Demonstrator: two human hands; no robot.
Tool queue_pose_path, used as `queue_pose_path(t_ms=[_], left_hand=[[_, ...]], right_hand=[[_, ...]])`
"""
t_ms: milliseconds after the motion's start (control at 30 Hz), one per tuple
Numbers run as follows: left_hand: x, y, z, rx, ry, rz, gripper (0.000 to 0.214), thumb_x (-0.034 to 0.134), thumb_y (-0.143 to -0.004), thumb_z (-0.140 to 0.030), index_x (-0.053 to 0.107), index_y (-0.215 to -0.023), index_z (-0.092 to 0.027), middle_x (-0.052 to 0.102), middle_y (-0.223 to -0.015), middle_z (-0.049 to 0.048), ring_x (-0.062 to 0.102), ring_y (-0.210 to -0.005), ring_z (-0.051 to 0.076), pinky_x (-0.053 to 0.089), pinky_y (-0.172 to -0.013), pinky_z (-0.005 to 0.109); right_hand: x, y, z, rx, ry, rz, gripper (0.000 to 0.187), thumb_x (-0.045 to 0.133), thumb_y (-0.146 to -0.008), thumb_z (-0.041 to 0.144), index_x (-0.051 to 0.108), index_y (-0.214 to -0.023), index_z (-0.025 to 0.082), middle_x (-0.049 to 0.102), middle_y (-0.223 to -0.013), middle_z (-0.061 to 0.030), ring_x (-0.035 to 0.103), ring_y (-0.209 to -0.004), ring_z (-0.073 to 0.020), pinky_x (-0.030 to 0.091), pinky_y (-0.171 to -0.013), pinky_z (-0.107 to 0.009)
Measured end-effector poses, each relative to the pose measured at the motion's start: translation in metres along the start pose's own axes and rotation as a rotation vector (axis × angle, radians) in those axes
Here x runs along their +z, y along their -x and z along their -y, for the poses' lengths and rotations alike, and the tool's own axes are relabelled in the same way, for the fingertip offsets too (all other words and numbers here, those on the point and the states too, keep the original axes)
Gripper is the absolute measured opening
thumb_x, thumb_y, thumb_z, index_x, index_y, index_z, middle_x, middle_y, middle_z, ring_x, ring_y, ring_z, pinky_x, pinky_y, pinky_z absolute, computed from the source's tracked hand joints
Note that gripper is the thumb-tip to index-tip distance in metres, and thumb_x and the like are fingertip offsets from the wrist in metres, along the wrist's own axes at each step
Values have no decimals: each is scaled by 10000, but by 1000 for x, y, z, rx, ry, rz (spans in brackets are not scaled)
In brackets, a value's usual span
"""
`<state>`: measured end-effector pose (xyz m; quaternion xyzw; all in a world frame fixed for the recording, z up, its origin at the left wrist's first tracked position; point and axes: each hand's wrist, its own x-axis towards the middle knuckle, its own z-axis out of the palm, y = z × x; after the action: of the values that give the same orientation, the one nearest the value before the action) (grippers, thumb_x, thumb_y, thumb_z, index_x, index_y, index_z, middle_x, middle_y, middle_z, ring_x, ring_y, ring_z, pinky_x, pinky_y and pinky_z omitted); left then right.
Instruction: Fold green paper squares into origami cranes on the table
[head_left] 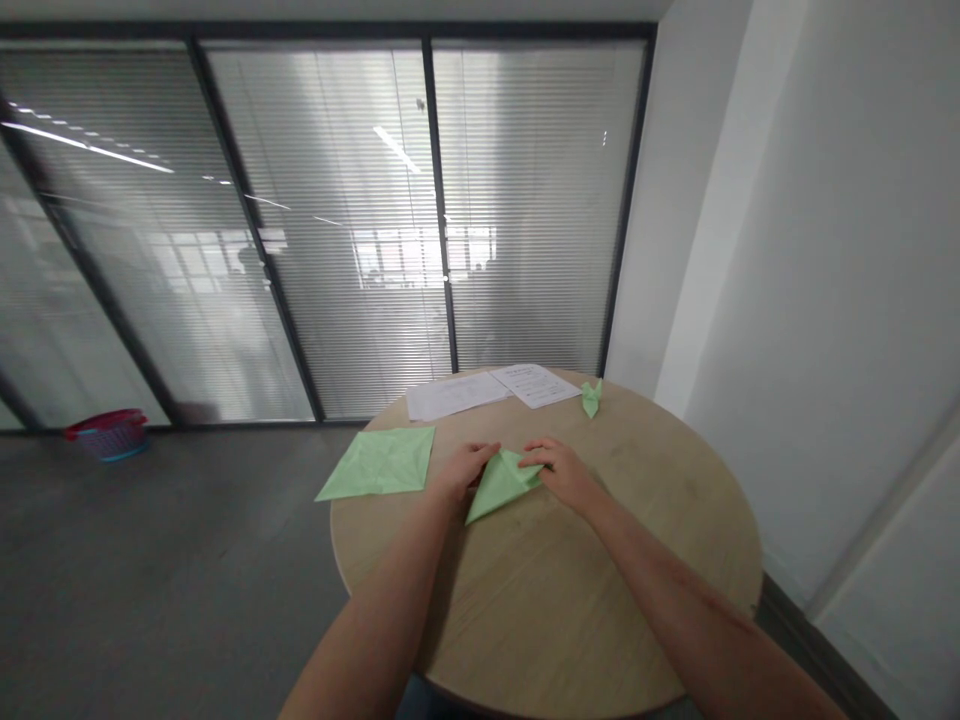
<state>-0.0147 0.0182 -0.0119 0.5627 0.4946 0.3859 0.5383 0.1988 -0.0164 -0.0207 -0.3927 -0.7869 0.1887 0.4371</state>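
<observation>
Your two hands at one folded green paper (498,486) on one round table (555,600): left hand (465,468) touching left edge, right hand (564,474) touching right part; cannot tell if either pinches. One larger green sheet (384,462) left, one small folded green piece (591,399) far right, at least two white sheets (459,396) beyond.

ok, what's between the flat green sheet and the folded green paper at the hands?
The left hand, in the head view: it sits between the flat green sheet and the folded green paper.

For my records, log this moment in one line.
left hand: on folded green paper | right hand: same paper | green sheet: on table
</observation>
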Motion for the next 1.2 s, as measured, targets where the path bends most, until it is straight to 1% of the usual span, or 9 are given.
queue_pose_path(t_ms=[167, 367, 467, 567, 667, 767, 867, 1033, 1200], left_hand=[[-3, 3, -4, 62, -66, -47, 313, 726, -715, -446, 652, -703, -143, 475, -470, -48, 374, -437, 91, 228, -452, 232], [-2, 9, -7, 124, -96, -102, 354, 715, -702, -483, 713, -773, -136, 548, -555, -19, 417, -488, 104, 246, -485, 238], [1, 14, -11, 162, -111, -47, 355, 709, -701, -488, 725, -773, -140, 573, -580, -11, 432, -512, 112, 272, -505, 242], [2, 16, -14, 202, -144, -38, 317, 706, -702, -462, 722, -736, -147, 579, -580, -12, 435, -524, 116, 291, -522, 246], [2, 13, -14, 253, -172, -89, 275, 710, -696, -423, 727, -715, -150, 619, -622, -2, 482, -573, 130, 336, -565, 248], [-2, 11, -14, 266, -139, -139, 274, 713, -692, -417, 733, -723, -145, 644, -651, 11, 509, -594, 139, 359, -580, 247], [-7, 12, -17, 261, -42, -180, 283, 714, -686, -421, 725, -729, -141, 638, -637, 13, 505, -566, 133, 356, -550, 241], [-14, 16, -24, 198, 181, -247, 284, 762, -623, -385, 709, -747, -136, 653, -641, 20, 543, -554, 139, 398, -531, 240], [-11, 13, -22, 173, 260, -243, 268, 762, -623, -367, 718, -762, -143, 688, -681, 36, 593, -583, 159, 448, -553, 252]], right_hand=[[-3, 0, 1, 8, -106, 32, 479, 472, -655, 53, 764, -997, 217, 639, -1199, -78, 582, -1113, -212, 433, -1000, -364], [-5, -4, -4, 310, -541, -14, 433, 469, -871, 368, 647, -1216, 177, 688, -1118, -96, 631, -1009, -213, 474, -905, -359], [-1, -4, -2, 349, -438, 13, 454, 534, -864, 510, 691, -1103, 158, 708, -1035, -90, 635, -918, -203, 480, -815, -314], [1, -2, 0, 329, -285, 137, 391, 625, -817, 513, 722, -896, 143, 710, -843, -59, 609, -723, -157, 447, -649, -248], [1, 0, 0, 424, -300, 216, 353, 623, -829, 491, 679, -805, 143, 651, -630, -19, 525, -496, -104, 368, -483, -208], [-1, 0, 0, 519, -363, 242, 316, 612, -844, 463, 647, -806, 151, 615, -534, -7, 483, -399, -88, 332, -411, -190], [-5, -1, -2, 545, -407, 197, 289, 624, -840, 435, 655, -846, 148, 663, -611, -40, 538, -442, -93, 354, -408, -178], [-8, -3, -7, 551, -693, 11, 301, 626, -840, 382, 645, -1074, 193, 697, -1031, -91, 664, -725, -138, 478, -512, -203], [-6, -3, -5, 472, -898, -41, 394, 695, -756, 293, 627, -1135, 212, 679, -1048, -79, 667, -791, -154, 537, -602, -242]])
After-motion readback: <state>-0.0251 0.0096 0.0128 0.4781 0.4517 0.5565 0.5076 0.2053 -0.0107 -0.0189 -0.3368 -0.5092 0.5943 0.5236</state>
